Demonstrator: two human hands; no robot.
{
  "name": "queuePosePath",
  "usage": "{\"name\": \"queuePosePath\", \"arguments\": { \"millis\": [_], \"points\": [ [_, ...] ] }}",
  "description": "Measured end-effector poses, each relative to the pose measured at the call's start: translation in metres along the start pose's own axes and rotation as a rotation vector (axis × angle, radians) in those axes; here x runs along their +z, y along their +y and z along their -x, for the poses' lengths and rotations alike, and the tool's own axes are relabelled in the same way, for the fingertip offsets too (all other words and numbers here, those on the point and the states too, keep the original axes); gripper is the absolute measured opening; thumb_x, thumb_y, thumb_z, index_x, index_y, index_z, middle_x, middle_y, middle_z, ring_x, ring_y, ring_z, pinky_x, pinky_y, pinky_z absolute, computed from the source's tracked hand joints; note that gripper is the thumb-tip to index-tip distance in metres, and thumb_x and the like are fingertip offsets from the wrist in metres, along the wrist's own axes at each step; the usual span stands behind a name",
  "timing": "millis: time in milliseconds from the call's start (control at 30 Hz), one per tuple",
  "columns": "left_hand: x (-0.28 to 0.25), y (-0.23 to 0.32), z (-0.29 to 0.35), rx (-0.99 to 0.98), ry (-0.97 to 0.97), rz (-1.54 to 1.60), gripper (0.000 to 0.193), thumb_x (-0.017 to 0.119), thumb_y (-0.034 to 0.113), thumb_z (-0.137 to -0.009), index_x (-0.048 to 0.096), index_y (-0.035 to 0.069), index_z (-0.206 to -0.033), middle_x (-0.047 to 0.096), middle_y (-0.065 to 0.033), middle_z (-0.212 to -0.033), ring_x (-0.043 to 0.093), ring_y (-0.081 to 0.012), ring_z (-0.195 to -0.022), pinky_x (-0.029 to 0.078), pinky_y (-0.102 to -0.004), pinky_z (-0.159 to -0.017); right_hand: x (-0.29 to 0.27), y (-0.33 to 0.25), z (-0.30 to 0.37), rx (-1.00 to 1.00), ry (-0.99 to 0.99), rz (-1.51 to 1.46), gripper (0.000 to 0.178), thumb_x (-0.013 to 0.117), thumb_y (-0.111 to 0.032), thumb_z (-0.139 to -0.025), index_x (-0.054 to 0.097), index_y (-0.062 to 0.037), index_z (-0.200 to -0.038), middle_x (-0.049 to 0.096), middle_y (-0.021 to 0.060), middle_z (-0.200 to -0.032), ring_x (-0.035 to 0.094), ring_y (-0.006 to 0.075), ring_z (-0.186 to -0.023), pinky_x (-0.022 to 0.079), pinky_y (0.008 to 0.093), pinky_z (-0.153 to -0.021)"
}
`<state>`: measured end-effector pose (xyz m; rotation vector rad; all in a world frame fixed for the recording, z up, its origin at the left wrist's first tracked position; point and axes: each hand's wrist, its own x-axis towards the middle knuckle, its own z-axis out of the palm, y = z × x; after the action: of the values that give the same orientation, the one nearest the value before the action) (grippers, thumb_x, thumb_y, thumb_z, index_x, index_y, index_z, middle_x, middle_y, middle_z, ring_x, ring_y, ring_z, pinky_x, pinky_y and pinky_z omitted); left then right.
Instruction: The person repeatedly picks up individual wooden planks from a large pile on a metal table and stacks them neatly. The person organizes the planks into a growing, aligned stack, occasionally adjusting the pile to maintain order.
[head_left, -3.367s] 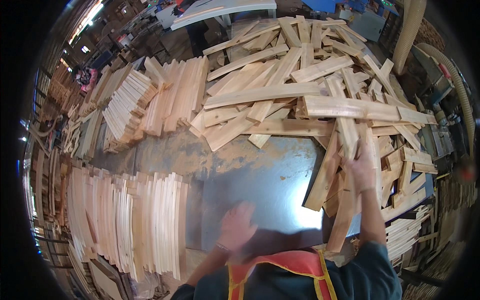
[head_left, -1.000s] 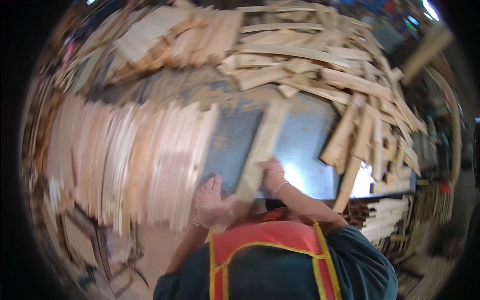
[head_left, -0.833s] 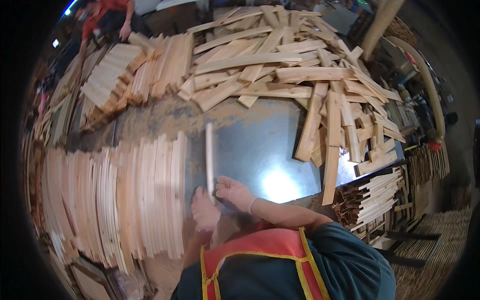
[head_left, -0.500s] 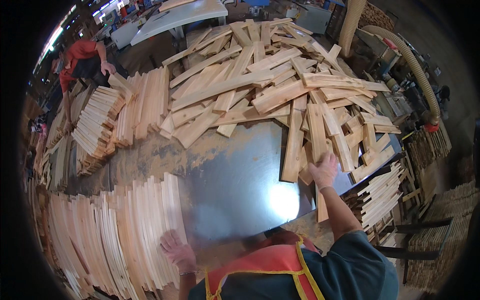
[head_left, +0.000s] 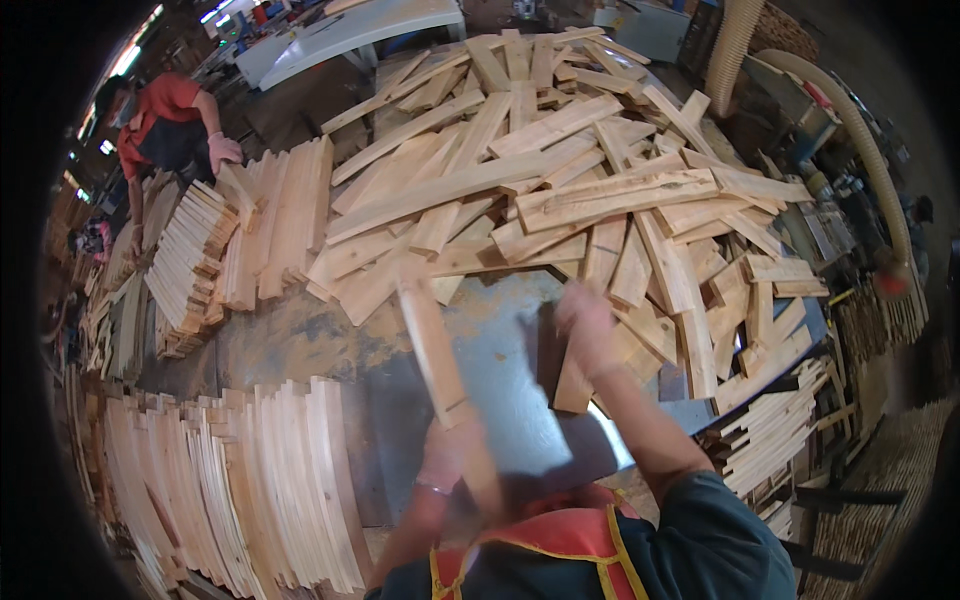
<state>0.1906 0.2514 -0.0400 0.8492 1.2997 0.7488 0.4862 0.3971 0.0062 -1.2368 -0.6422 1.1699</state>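
My left hand (head_left: 450,455), blurred by motion, grips a pale wooden board (head_left: 433,350) near its lower end. The board stands out lengthwise in front of me, over the bare metal tabletop (head_left: 500,330). My right hand (head_left: 588,325), also smeared, is at the near edge of a loose heap of boards (head_left: 560,200). Beneath it lies a board (head_left: 573,385) that sticks out from the heap; whether the fingers close on it is unclear. To the left stands a tight row of upright-edged boards (head_left: 250,480).
Across the table at the far left, a co-worker (head_left: 165,125) in a red shirt handles stacked boards (head_left: 190,265). Sawdust (head_left: 320,335) coats part of the tabletop. A ribbed hose (head_left: 870,160) hangs at the right, above more stacked boards (head_left: 770,425).
My left hand has left the board row and moved right, now holding a board. My right hand has shifted left and farther from me along the heap's edge.
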Motion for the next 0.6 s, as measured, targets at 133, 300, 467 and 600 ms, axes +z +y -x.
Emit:
{"name": "queuePosePath", "arguments": {
  "millis": [133, 300, 467, 600],
  "points": [
    [-0.031, 0.006, 0.045, -0.069, 0.416, -0.344, 0.050, 0.073, 0.018, -0.087, 0.063, 0.002, -0.133, 0.070, -0.0150, -0.121, 0.069, -0.0325, -0.107, 0.056, -0.0467, -0.096, 0.007, -0.067, -0.131, 0.104, 0.317, -0.514, 0.021, 0.072, -0.025, -0.099, 0.057, -0.0135, -0.089, 0.045, -0.0027, -0.066, 0.039, 0.0120, -0.052, 0.035, 0.0314, -0.050],
    [-0.106, -0.037, 0.129, -0.093, 0.704, -1.543, 0.063, 0.066, 0.033, -0.094, 0.054, 0.012, -0.152, 0.052, -0.0133, -0.156, 0.041, -0.0347, -0.150, 0.029, -0.0472, -0.126, 0.008, -0.049, -0.195, 0.067, 0.433, -0.371, 0.019, 0.074, -0.022, -0.098, 0.064, -0.0105, -0.109, 0.059, 0.0005, -0.078, 0.051, 0.0137, -0.063, 0.044, 0.0304, -0.056],
    [-0.142, -0.021, 0.176, -0.492, 0.763, -1.377, 0.082, 0.066, 0.046, -0.095, 0.034, 0.017, -0.165, 0.021, -0.0141, -0.175, 0.023, -0.0373, -0.159, 0.015, -0.0515, -0.131, -0.004, -0.020, -0.118, 0.185, 0.205, -0.264, 0.023, 0.076, -0.012, -0.094, 0.063, -0.0092, -0.113, 0.064, 0.0015, -0.086, 0.058, 0.0145, -0.071, 0.047, 0.0305, -0.059],
    [-0.129, -0.022, 0.181, -0.058, 0.731, -1.130, 0.093, 0.074, 0.045, -0.090, 0.032, 0.010, -0.165, 0.033, -0.0188, -0.170, 0.033, -0.0388, -0.154, 0.028, -0.0517, -0.126, 0.023, 0.001, 0.036, 0.274, -0.076, -0.196, 0.038, 0.076, -0.007, -0.093, 0.061, -0.0095, -0.128, 0.070, 0.0031, -0.115, 0.068, 0.0191, -0.104, 0.060, 0.0377, -0.083]
  ]
}}
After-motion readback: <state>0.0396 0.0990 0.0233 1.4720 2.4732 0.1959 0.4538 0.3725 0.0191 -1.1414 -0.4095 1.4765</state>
